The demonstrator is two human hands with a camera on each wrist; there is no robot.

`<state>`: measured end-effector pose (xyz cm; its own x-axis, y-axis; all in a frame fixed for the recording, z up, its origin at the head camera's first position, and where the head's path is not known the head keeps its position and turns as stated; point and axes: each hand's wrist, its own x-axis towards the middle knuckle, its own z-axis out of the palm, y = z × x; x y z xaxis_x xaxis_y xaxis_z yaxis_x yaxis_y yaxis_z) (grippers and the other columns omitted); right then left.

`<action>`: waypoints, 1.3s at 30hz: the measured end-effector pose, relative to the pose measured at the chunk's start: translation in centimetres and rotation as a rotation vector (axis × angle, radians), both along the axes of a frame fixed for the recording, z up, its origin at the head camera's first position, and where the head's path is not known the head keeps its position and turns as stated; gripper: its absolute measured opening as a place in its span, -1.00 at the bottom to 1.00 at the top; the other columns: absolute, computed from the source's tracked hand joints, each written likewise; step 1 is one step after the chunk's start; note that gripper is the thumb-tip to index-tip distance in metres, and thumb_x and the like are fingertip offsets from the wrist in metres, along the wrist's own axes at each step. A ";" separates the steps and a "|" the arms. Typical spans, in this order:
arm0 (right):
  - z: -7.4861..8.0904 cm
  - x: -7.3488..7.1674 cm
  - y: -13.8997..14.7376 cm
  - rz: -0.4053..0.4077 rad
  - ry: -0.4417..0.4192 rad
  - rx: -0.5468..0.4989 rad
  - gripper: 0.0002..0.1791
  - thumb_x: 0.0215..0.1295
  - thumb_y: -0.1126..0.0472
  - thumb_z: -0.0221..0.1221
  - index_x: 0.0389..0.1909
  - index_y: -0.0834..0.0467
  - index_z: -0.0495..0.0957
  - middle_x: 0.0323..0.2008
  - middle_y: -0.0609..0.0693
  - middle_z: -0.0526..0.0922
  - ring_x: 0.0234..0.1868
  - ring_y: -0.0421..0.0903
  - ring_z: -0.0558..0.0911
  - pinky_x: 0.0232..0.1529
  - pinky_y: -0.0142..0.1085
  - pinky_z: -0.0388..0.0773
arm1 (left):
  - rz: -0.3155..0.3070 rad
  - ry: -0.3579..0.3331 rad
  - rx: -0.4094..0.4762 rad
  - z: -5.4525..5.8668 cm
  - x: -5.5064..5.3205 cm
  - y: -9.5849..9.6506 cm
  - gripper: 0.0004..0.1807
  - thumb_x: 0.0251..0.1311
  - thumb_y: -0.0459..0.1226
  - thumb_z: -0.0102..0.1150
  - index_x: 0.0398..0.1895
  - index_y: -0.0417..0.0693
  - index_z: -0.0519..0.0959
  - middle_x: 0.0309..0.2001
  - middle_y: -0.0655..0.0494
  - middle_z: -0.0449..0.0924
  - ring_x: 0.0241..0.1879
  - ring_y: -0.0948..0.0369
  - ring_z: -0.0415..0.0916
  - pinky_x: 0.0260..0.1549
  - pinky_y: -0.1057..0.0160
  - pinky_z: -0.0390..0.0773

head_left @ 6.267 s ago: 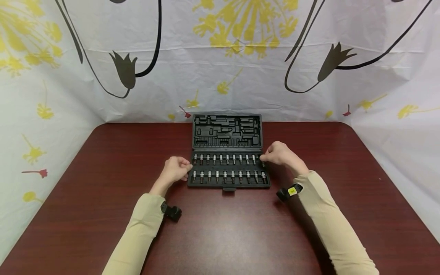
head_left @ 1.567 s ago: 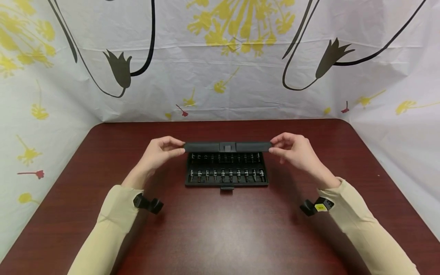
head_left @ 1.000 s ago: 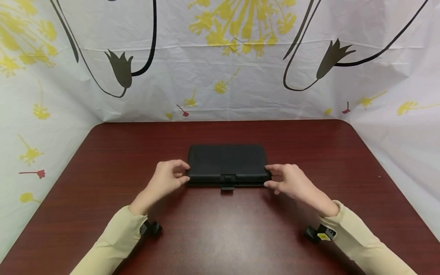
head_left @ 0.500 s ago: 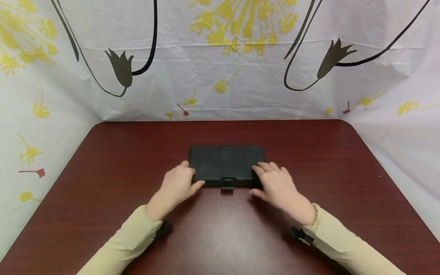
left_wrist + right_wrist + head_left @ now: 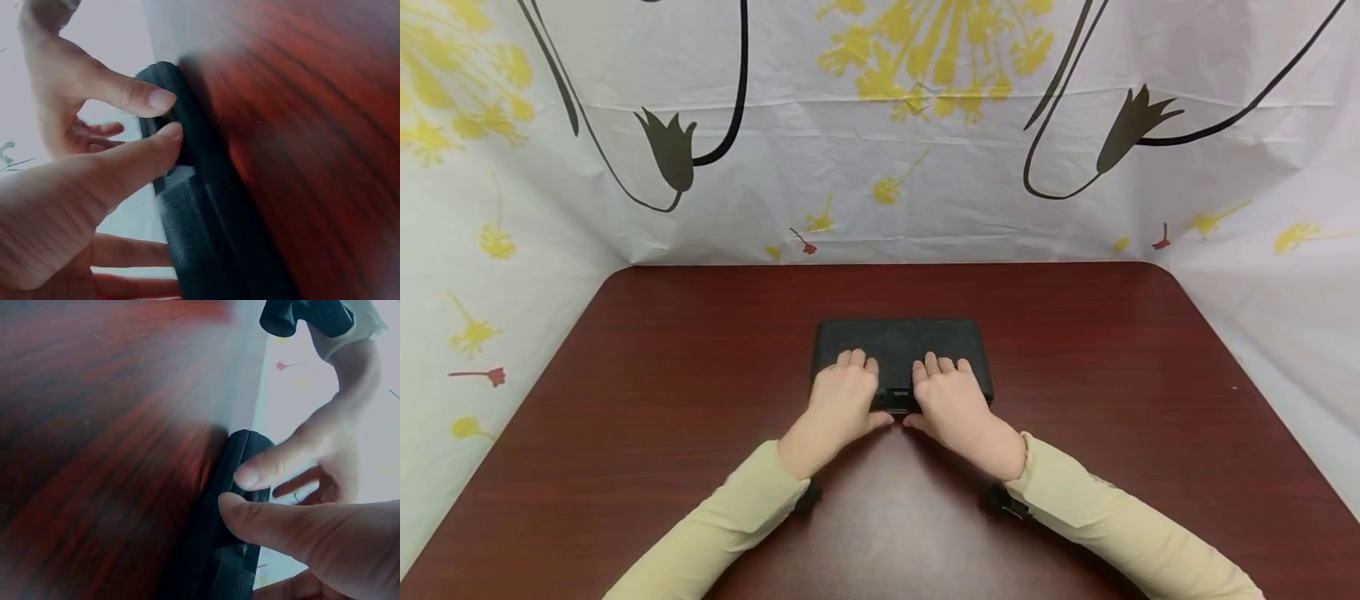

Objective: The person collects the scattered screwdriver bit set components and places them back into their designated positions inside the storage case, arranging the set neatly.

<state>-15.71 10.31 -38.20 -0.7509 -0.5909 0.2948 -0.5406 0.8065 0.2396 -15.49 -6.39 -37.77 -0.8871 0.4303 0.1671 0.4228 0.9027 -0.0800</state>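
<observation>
A black plastic socket-bit case (image 5: 898, 337) lies closed on the table, its latch (image 5: 898, 398) at the middle of the front edge. Both hands rest on its front half. My left hand (image 5: 841, 400) lays straight fingers over the lid left of the latch, its thumb stretched toward the latch. On the other side my right hand (image 5: 955, 408) does the same in mirror image. In the left wrist view the two thumb tips press side by side at the latch on the case's front (image 5: 187, 231), covering much of it. The bits are hidden inside.
The dark red wooden table (image 5: 700, 333) extends all around the case. White cloth (image 5: 790, 183) printed with yellow and dark flowers hangs behind and at both sides. A small black camera (image 5: 1011, 502) sits under the right wrist, partly hidden by the sleeve.
The case stood open with rows of bits showing; both hands swung its lid down to closed. They then slid inward from the sides to the front middle, thumbs meeting at the latch.
</observation>
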 end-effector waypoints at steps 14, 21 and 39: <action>-0.5 -0.6 -0.3 0.031 0.110 -0.082 -0.51 -0.22 -0.08 0.48 -0.57 0.22 0.50 -0.52 0.11 0.57 -0.63 -0.03 0.48 -0.73 -0.29 0.48 | -0.068 0.030 0.021 -0.4 -0.8 0.3 -0.48 -0.04 0.04 0.38 -0.19 -0.20 0.62 -0.30 0.00 0.53 -0.22 0.11 0.50 -0.54 0.24 0.64; -0.6 -0.6 -0.3 0.012 0.116 -0.099 -0.53 -0.20 -0.07 0.48 -0.62 0.19 0.48 -0.54 0.09 0.59 -0.66 -0.05 0.50 -0.81 -0.31 0.45 | -0.102 0.006 -0.038 0.1 -1.2 0.6 -0.64 0.00 0.00 0.34 -0.40 -0.13 0.66 -0.43 0.03 0.54 -0.36 0.12 0.49 -0.55 0.23 0.62; -0.5 -0.4 -0.2 0.024 0.146 -0.111 -0.55 -0.15 0.01 0.46 -0.73 0.16 0.40 -0.74 0.03 0.49 -0.82 -0.09 0.41 -0.90 -0.32 0.34 | -0.151 0.078 -0.039 0.0 -1.2 0.3 -0.67 0.00 -0.01 0.31 -0.72 0.01 0.55 -0.66 0.13 0.45 -0.56 0.18 0.44 -0.68 0.29 0.54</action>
<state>-16.12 10.06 -38.66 -0.6814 -0.5661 0.4639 -0.5260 0.8195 0.2274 -16.68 -6.10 -37.74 -0.7971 0.5648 0.2138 0.5441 0.8252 -0.1513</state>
